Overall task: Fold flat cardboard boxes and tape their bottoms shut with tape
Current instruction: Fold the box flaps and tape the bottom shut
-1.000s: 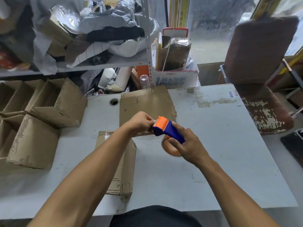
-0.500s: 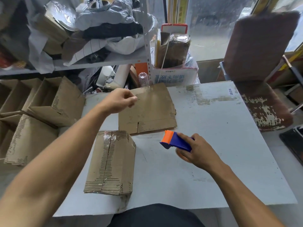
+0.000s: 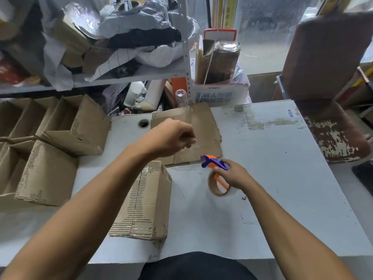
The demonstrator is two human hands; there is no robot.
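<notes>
We record a pale grey worktable (image 3: 262,178) carrying all task items. The largest is the flat brown corrugated cardboard blank (image 3: 203,128), lying at the table's far middle with its long axis roughly across our view. Nearer the body stands a folded brown cardboard box (image 3: 147,201) with a taped seam running along its upper face, its long axis pointing away from the person. Folded brown boxes in a stack (image 3: 50,150) sit at the left edge of the table.

The left hand (image 3: 171,138) hovers directly over the near-left part of the flat blank, fingers curled; we cannot tell whether they pinch a strand of tape or nothing at all. The right hand (image 3: 234,174) grips the blue and orange tape dispenser (image 3: 215,163), whose brown tape roll (image 3: 217,184) hangs below, just beside the blank's near right corner.

We judge the left hand the nearer to the flat blank, which lies just beyond and beneath it; drawing that blank toward the body is likely its job.

The blank's near-left portion is hidden by the left hand and forearm. Any clear tape stretched between the hands cannot be made out.
</notes>
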